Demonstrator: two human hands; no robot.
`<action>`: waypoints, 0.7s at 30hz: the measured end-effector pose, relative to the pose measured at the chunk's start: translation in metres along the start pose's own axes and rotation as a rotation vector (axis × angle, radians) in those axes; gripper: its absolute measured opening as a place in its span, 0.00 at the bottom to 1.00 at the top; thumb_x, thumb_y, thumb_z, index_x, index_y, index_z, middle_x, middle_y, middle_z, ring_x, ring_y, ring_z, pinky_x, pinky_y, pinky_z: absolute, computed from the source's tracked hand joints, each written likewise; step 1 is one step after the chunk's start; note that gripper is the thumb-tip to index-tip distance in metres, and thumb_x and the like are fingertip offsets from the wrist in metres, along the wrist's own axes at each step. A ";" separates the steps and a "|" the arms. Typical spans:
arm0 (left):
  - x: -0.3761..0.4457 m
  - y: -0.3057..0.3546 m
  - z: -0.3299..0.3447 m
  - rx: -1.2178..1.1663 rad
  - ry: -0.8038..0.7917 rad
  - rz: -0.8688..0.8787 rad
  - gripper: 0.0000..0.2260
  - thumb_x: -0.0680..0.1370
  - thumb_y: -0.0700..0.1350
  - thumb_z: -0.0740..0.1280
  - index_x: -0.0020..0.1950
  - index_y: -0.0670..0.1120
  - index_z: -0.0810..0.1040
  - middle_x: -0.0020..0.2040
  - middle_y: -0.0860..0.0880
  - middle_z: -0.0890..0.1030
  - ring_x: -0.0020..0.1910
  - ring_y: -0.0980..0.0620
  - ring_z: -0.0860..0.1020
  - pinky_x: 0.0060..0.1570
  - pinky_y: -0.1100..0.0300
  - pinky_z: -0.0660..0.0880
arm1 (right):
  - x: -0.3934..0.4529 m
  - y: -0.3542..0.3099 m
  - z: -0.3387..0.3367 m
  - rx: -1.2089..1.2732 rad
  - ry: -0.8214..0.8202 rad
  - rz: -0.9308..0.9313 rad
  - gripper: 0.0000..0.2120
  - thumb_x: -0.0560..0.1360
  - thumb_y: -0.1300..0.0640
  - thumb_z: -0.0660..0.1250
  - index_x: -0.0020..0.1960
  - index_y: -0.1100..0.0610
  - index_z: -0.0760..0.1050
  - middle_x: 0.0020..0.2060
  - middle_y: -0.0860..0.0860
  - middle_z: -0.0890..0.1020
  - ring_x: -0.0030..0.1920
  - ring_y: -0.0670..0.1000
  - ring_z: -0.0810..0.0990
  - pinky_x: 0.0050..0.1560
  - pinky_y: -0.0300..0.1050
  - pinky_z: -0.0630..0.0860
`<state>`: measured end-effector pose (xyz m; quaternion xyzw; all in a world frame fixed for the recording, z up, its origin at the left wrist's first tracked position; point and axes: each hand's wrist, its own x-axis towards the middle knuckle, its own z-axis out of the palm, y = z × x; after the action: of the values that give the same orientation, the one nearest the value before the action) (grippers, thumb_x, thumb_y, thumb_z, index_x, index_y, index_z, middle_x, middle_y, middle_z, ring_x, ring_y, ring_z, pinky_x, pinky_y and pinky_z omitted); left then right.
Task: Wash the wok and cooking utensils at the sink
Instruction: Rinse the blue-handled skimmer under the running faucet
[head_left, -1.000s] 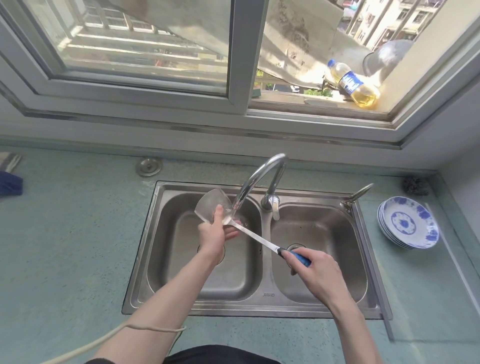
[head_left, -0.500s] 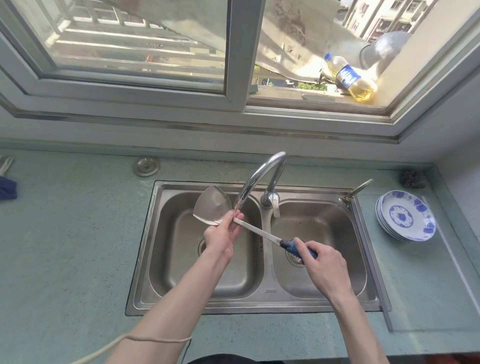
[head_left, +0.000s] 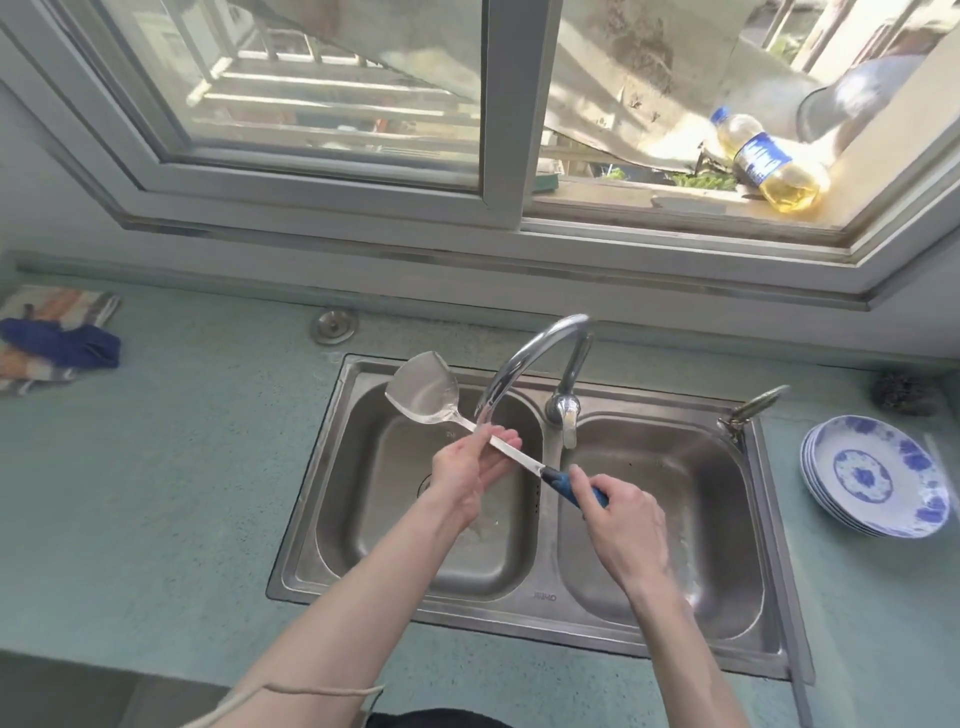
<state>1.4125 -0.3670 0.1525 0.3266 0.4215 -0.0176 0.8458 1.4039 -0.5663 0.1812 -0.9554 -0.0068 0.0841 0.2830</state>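
A steel spatula (head_left: 423, 389) with a blue handle slants across the double sink (head_left: 311, 499), its blade raised over the left basin's far corner. My right hand (head_left: 618, 519) grips the blue handle above the divider between the basins. My left hand (head_left: 467, 467) is under the metal shaft just below the faucet (head_left: 530, 348) spout; the shaft lies across its nearly straight fingers, thumb beside it. No wok is in view. I cannot tell whether water is running.
A stack of blue-and-white plates (head_left: 878, 478) sits on the counter right of the sink, a dark scrubber (head_left: 906, 395) behind it. Cloths (head_left: 52, 338) lie at far left. An oil bottle (head_left: 769, 161) lies on the window ledge. A round metal cap (head_left: 335, 326) is behind the sink.
My left hand has slid from the blade's neck down along the shaft toward the handle and loosened. The spatula's blade has moved up and to the left.
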 end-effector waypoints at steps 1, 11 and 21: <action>0.002 0.006 -0.001 -0.033 0.042 0.025 0.09 0.83 0.41 0.68 0.55 0.35 0.81 0.49 0.38 0.87 0.43 0.46 0.87 0.39 0.56 0.84 | 0.000 0.005 -0.002 -0.009 0.001 -0.021 0.24 0.82 0.41 0.64 0.34 0.56 0.77 0.26 0.52 0.76 0.32 0.56 0.76 0.36 0.50 0.69; -0.004 -0.002 -0.011 -0.014 0.076 0.086 0.08 0.82 0.39 0.69 0.55 0.34 0.81 0.53 0.36 0.86 0.48 0.45 0.87 0.44 0.56 0.85 | -0.007 -0.002 0.006 0.061 0.006 -0.041 0.22 0.81 0.42 0.65 0.33 0.53 0.73 0.24 0.48 0.72 0.30 0.53 0.73 0.36 0.51 0.69; 0.035 0.052 -0.030 -0.128 0.049 0.039 0.11 0.84 0.42 0.66 0.57 0.34 0.80 0.52 0.36 0.86 0.48 0.44 0.87 0.48 0.53 0.85 | -0.011 -0.033 0.023 0.006 0.154 0.030 0.22 0.81 0.43 0.66 0.31 0.51 0.74 0.22 0.45 0.70 0.28 0.53 0.72 0.33 0.48 0.65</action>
<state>1.4298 -0.3003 0.1418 0.2803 0.4358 0.0341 0.8546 1.3909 -0.5266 0.1819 -0.9582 0.0294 0.0146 0.2843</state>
